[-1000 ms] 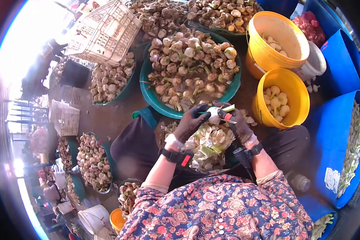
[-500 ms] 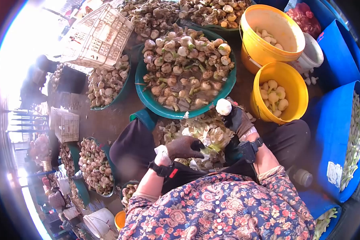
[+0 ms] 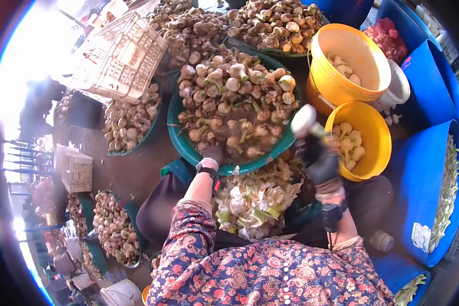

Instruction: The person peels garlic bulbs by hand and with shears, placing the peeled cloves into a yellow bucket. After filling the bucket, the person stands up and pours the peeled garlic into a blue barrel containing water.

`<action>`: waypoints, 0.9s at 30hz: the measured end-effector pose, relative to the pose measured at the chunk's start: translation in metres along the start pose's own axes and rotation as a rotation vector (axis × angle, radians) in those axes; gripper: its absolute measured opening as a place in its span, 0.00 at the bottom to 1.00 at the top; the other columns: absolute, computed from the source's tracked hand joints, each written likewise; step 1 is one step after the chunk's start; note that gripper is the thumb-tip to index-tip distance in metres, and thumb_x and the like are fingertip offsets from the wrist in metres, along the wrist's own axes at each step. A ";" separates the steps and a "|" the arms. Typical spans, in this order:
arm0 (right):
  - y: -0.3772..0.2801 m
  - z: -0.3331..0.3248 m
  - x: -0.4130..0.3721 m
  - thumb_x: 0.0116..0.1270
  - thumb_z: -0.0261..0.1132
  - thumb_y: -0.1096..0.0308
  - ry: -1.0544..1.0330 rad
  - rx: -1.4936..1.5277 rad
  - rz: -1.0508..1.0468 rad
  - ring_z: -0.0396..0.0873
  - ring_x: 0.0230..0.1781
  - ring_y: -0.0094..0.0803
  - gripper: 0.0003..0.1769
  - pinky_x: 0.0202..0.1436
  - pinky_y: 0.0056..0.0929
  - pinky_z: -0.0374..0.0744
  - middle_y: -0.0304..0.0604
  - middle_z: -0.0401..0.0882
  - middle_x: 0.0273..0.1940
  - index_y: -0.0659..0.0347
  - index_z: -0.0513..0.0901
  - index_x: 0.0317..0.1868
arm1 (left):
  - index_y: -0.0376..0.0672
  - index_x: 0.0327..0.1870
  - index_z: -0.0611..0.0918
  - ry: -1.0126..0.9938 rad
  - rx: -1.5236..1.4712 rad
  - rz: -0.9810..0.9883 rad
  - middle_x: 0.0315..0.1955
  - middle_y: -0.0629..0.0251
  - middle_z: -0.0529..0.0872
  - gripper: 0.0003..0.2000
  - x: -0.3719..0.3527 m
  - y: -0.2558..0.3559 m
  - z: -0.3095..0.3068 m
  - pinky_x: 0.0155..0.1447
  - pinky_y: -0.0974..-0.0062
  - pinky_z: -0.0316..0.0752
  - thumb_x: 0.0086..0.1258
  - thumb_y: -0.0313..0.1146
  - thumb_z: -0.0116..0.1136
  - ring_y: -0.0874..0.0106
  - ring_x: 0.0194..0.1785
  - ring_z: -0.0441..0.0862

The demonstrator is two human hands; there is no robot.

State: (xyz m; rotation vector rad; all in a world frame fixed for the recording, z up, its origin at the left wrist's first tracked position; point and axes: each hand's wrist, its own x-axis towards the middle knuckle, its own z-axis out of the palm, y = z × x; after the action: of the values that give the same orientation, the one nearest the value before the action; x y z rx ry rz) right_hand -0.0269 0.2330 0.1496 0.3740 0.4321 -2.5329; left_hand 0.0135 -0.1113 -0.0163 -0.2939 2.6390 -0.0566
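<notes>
A: Where's the bulb (image 3: pixel 303 120)?
B: At the far end of the right hand (image 3: pixel 317 159), beyond the glove, with its round white side facing away from the wrist.
A: Is it gripped?
B: Yes, the fingers look closed on its near end. The hand is blurred, so I can't tell how each finger lies.
A: And what's around it?
B: The basin's (image 3: pixel 174 122) right rim is just beside it. On the other side stands the lower bucket (image 3: pixel 378 145), yellow, with peeled heads (image 3: pixel 356 137) inside. The hand overlaps that bucket's left rim in this view; whether they touch, I can't say.
A: What about the left hand (image 3: pixel 213 152)?
B: It reaches over the basin's near rim, fingertips down at the edge of the dirty heap (image 3: pixel 234 86). I can't tell whether they're spread or pinching anything.
A: So the hands are well apart?
B: Yes. Below and between them lie the peelings (image 3: pixel 255 204), pale and papery with green bits, in front of the person's lap.
A: Any other bucket nearby?
B: An upper bucket (image 3: pixel 370 64), also yellow, beyond the lower one, with white heads in it too.
</notes>
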 end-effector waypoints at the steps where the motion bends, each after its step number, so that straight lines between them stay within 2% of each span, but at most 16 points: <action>1: -0.021 0.022 -0.006 0.69 0.53 0.49 -0.107 0.108 -0.084 0.79 0.42 0.39 0.26 0.44 0.37 0.81 0.50 0.80 0.44 0.62 0.73 0.55 | 0.47 0.61 0.71 -0.035 0.022 0.028 0.63 0.48 0.64 0.33 0.011 -0.005 0.014 0.59 0.61 0.71 0.51 0.46 0.65 0.53 0.61 0.70; 3: -0.043 0.030 -0.003 0.71 0.48 0.48 -0.134 -0.209 -0.278 0.79 0.41 0.36 0.26 0.42 0.33 0.81 0.50 0.79 0.43 0.61 0.73 0.55 | 0.47 0.60 0.72 -0.155 -0.009 0.062 0.63 0.46 0.64 0.32 0.023 -0.009 0.019 0.59 0.61 0.71 0.51 0.43 0.64 0.52 0.60 0.71; 4: -0.040 0.018 0.001 0.72 0.49 0.53 -0.060 -0.238 -0.297 0.79 0.38 0.34 0.22 0.42 0.30 0.81 0.46 0.80 0.39 0.60 0.75 0.55 | 0.46 0.59 0.72 -0.169 -0.045 0.091 0.61 0.46 0.66 0.31 0.030 -0.009 0.019 0.58 0.61 0.72 0.51 0.42 0.65 0.53 0.58 0.72; 7: -0.010 -0.023 0.002 0.70 0.55 0.55 0.135 -0.585 -0.079 0.79 0.32 0.32 0.19 0.39 0.27 0.80 0.43 0.80 0.34 0.58 0.76 0.54 | 0.42 0.55 0.77 -0.091 -0.120 0.214 0.52 0.50 0.78 0.29 0.052 -0.017 0.044 0.52 0.65 0.75 0.50 0.43 0.68 0.59 0.52 0.78; 9: 0.020 -0.042 0.001 0.66 0.60 0.59 0.231 -0.797 0.033 0.80 0.28 0.31 0.16 0.37 0.25 0.78 0.38 0.82 0.32 0.59 0.80 0.48 | 0.40 0.52 0.78 -0.277 -0.760 0.052 0.45 0.58 0.81 0.27 0.030 -0.004 0.026 0.45 0.71 0.76 0.50 0.43 0.70 0.67 0.45 0.80; 11: 0.053 -0.057 0.012 0.64 0.62 0.54 0.192 -1.037 -0.050 0.80 0.28 0.32 0.17 0.35 0.27 0.77 0.40 0.82 0.31 0.59 0.82 0.43 | 0.37 0.50 0.79 -0.449 -1.345 -0.017 0.38 0.69 0.82 0.25 -0.017 0.024 -0.025 0.35 0.82 0.73 0.53 0.40 0.70 0.80 0.35 0.77; 13: 0.067 -0.057 0.015 0.62 0.63 0.50 0.185 -1.308 -0.106 0.80 0.28 0.35 0.19 0.34 0.30 0.76 0.44 0.83 0.30 0.58 0.83 0.39 | 0.37 0.52 0.76 -0.448 -1.481 0.009 0.37 0.68 0.82 0.28 -0.046 0.051 -0.039 0.31 0.82 0.71 0.52 0.41 0.71 0.81 0.31 0.76; 15: 0.071 -0.054 0.011 0.60 0.62 0.45 0.213 -1.602 -0.125 0.80 0.29 0.38 0.22 0.35 0.34 0.75 0.48 0.82 0.29 0.58 0.84 0.35 | 0.38 0.54 0.74 -0.366 -1.508 0.150 0.36 0.68 0.82 0.29 -0.090 0.084 -0.085 0.29 0.85 0.69 0.53 0.41 0.71 0.83 0.29 0.75; 16: 0.072 -0.056 0.009 0.58 0.61 0.40 0.241 -1.607 -0.094 0.79 0.30 0.46 0.26 0.35 0.41 0.74 0.54 0.80 0.28 0.57 0.84 0.34 | 0.38 0.53 0.75 -0.298 -1.477 0.229 0.38 0.67 0.82 0.28 -0.103 0.096 -0.091 0.34 0.84 0.72 0.52 0.40 0.71 0.81 0.33 0.77; 17: 0.071 -0.054 0.005 0.59 0.60 0.41 0.253 -1.660 -0.125 0.79 0.31 0.48 0.25 0.35 0.41 0.74 0.54 0.80 0.28 0.57 0.84 0.33 | 0.38 0.52 0.76 -0.159 -1.518 0.331 0.39 0.65 0.82 0.28 -0.115 0.113 -0.096 0.41 0.80 0.75 0.51 0.40 0.72 0.78 0.38 0.78; 18: 0.068 -0.050 0.002 0.60 0.60 0.41 0.264 -1.714 -0.156 0.79 0.31 0.49 0.25 0.35 0.42 0.73 0.54 0.80 0.29 0.58 0.83 0.32 | 0.37 0.52 0.76 -0.042 -1.361 0.368 0.42 0.65 0.82 0.28 -0.127 0.122 -0.104 0.45 0.79 0.74 0.51 0.39 0.72 0.78 0.41 0.78; 19: 0.065 -0.047 0.001 0.60 0.59 0.42 0.270 -1.770 -0.186 0.79 0.32 0.50 0.25 0.35 0.42 0.73 0.54 0.80 0.29 0.58 0.83 0.32 | 0.36 0.52 0.76 0.075 -1.203 0.400 0.45 0.65 0.81 0.28 -0.136 0.129 -0.110 0.48 0.78 0.73 0.51 0.37 0.73 0.78 0.44 0.77; 20: 0.061 -0.047 0.000 0.62 0.58 0.44 0.209 -1.686 -0.157 0.78 0.32 0.54 0.26 0.34 0.44 0.73 0.57 0.80 0.29 0.61 0.82 0.31 | 0.36 0.51 0.77 0.097 -1.203 0.345 0.45 0.62 0.82 0.28 -0.138 0.131 -0.104 0.49 0.76 0.74 0.49 0.38 0.74 0.76 0.45 0.78; 23: 0.058 -0.043 -0.004 0.63 0.59 0.47 0.069 -1.872 -0.225 0.78 0.32 0.56 0.25 0.35 0.45 0.73 0.61 0.78 0.29 0.65 0.81 0.30 | 0.36 0.49 0.78 0.169 -1.035 0.345 0.44 0.60 0.82 0.28 -0.150 0.130 -0.121 0.49 0.76 0.74 0.47 0.39 0.74 0.76 0.45 0.78; 24: 0.057 -0.037 -0.007 0.63 0.59 0.49 0.044 -1.785 -0.208 0.78 0.30 0.53 0.24 0.33 0.42 0.74 0.59 0.78 0.28 0.66 0.81 0.30 | 0.36 0.48 0.78 0.261 -0.877 0.364 0.43 0.60 0.82 0.28 -0.150 0.126 -0.118 0.48 0.75 0.74 0.47 0.41 0.74 0.75 0.43 0.79; 27: 0.054 -0.028 -0.014 0.65 0.58 0.53 -0.032 -1.419 -0.068 0.79 0.26 0.41 0.20 0.29 0.32 0.74 0.49 0.79 0.25 0.65 0.80 0.32 | 0.35 0.47 0.79 0.088 -1.083 0.373 0.41 0.62 0.83 0.27 -0.145 0.115 -0.116 0.47 0.75 0.74 0.49 0.42 0.73 0.74 0.39 0.80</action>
State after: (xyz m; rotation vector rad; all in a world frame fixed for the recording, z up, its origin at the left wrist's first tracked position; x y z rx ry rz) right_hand 0.0193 0.2067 0.1171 -0.2399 1.9797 -1.6684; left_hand 0.0613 0.0309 0.1417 -0.1251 2.4955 1.5126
